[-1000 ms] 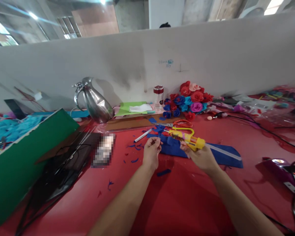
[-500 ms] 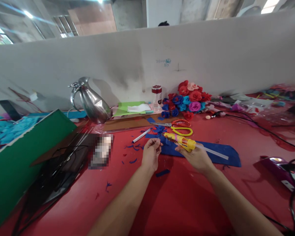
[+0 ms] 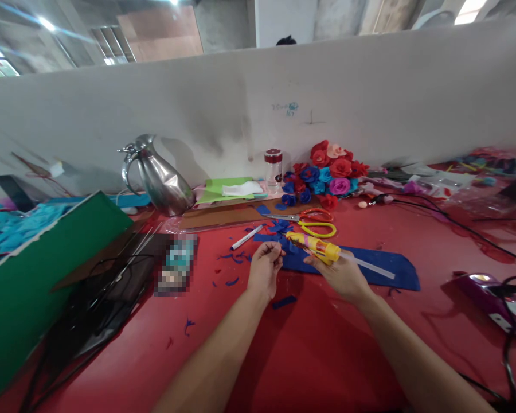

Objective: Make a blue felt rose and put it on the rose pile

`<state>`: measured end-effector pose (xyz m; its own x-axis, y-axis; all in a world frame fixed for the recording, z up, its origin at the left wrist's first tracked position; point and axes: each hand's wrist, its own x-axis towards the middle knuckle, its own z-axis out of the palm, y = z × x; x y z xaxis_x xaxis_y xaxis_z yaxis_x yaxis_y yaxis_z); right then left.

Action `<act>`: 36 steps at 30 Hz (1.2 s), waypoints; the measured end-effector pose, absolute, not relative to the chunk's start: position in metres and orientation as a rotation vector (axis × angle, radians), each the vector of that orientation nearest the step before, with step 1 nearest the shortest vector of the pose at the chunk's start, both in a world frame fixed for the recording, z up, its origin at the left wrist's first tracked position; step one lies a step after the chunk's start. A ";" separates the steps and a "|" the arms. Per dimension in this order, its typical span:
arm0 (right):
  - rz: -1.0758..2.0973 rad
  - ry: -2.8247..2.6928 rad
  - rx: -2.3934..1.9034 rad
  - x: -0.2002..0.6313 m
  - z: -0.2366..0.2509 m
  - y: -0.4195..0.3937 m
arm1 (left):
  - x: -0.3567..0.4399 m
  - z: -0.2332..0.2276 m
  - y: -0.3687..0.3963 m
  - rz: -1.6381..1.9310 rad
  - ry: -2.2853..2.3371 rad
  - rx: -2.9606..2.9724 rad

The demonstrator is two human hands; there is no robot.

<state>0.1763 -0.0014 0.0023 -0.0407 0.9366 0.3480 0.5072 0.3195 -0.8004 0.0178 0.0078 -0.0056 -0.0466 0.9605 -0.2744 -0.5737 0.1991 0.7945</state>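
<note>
Red table [image 3: 327, 355] against a grey partition wall [image 3: 370, 97]. My right hand [image 3: 341, 275] is closed around the yellow glue gun [image 3: 316, 246], nozzle aimed left so it meets the small blue felt piece [image 3: 278, 245] pinched in my left hand [image 3: 264, 267]. Beneath both lies a blue felt strip [image 3: 391, 272]; scissors [image 3: 313, 223], a marker [image 3: 246, 237] and finished felt roses [image 3: 327, 175] sit beyond.

Red table [image 3: 327, 344] with blue felt strip [image 3: 370, 269], scissors [image 3: 316, 223], pen [image 3: 246, 237], steel jug [image 3: 159, 178].
</note>
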 end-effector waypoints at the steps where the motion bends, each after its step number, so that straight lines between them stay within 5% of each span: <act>1: 0.587 -1.694 -1.315 0.176 0.003 -0.002 | 0.018 -0.005 0.008 1.336 0.954 0.522; 25: 0.611 -1.684 -1.396 0.181 -0.005 -0.002 | 0.015 -0.009 0.010 1.315 0.921 0.512; 36: 0.234 -1.750 -1.547 0.212 -0.002 0.012 | 0.011 -0.005 0.011 1.289 0.893 0.446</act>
<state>0.2115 0.0124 -0.0024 0.0374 0.9066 0.4203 0.7646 0.2448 -0.5962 0.0110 0.0114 -0.0049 0.0199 0.9479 -0.3180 -0.6306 0.2587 0.7317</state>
